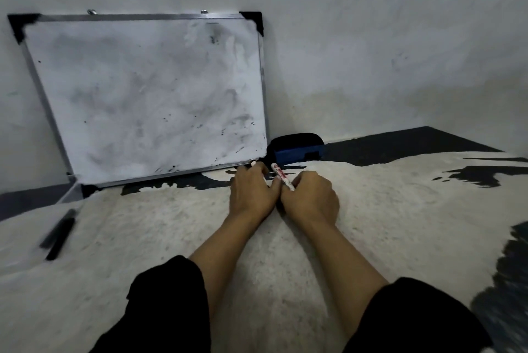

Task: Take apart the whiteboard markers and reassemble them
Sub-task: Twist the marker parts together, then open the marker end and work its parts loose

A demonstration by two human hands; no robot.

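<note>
Right grip point(310, 199) clasps marker point(282, 177)

Ahead of the hands, the whiteboard point(148, 95) and eraser point(297, 148) blocked the way at the wall. The blanket point(400, 209) lay open rightward; black marker pieces point(58, 234) lay far left.

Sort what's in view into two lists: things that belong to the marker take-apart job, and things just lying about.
Job:
- white marker, held in the right hand
- white piece at the left hand, too hidden to identify
- dark markers lying on the left, blurred

Lying about:
- whiteboard leaning on the wall
- blue eraser beside it
- patterned blanket underneath
</note>
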